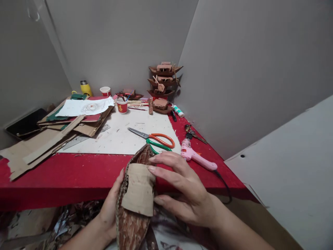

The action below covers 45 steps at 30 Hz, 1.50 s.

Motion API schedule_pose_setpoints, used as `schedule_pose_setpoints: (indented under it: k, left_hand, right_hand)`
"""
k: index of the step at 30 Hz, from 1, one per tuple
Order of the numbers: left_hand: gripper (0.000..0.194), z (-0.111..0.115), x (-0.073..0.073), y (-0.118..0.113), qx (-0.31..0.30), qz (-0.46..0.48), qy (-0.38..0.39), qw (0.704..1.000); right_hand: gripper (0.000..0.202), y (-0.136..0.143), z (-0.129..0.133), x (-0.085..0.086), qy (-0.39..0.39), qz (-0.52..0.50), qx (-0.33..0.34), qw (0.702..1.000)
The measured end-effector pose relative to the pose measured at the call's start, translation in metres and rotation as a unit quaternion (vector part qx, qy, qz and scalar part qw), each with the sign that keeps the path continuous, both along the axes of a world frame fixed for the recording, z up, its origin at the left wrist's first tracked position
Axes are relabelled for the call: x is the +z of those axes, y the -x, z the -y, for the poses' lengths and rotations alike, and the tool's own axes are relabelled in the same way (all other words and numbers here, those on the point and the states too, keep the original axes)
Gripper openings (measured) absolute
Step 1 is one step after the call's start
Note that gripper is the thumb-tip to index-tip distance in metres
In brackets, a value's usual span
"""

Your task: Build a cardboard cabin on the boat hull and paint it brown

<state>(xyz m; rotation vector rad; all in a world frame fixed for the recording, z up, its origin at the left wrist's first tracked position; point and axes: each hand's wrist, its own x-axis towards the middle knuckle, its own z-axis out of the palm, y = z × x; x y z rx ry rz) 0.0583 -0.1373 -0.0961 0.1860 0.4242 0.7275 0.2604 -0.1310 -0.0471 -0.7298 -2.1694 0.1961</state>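
Observation:
A brown cardboard model boat (134,227) is held upright in front of the table's near edge, its pointed tip facing away from me. Across its middle lies a curved tan cardboard roof (138,189). My left hand (111,205) grips the hull along its left side, with the fingers partly hidden behind it. My right hand (184,189) rests at the boat's right side, fingers apart, with fingertips touching the roof's edge and the hull. Just beyond the boat's tip are scissors (153,138) with orange and green handles.
A pink glue gun (197,156) with a black cord lies at the right edge of the red table (78,173). Cardboard sheets (52,139) pile up at left. Finished model boats (165,71) stack at the back, near a red paper cup (121,106). Scraps lie below the table.

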Motion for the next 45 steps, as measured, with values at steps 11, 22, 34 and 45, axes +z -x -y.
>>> schedule_pose_setpoints:
  k: [11, 22, 34, 45]
  left_hand:
    - [0.051, -0.006, 0.013, 0.005, 0.028, -0.025, 0.016, 0.999]
    - [0.049, -0.005, 0.016, 0.0, 0.026, 0.003, 0.026, 0.999]
    - [0.05, -0.004, 0.033, -0.006, 0.063, -0.028, -0.01, 0.998]
    - [0.051, -0.002, 0.025, -0.02, 0.081, 0.039, -0.068, 0.994]
  right_hand:
    - [0.088, 0.0, -0.006, 0.01, 0.055, 0.095, 0.012, 0.994]
    - [0.086, 0.006, -0.002, 0.009, 0.042, 0.073, 0.006, 0.996]
    - [0.093, -0.007, 0.008, 0.023, 0.053, 0.093, -0.011, 0.994]
    - [0.059, 0.027, -0.007, 0.015, -0.106, 0.094, -0.019, 0.99]
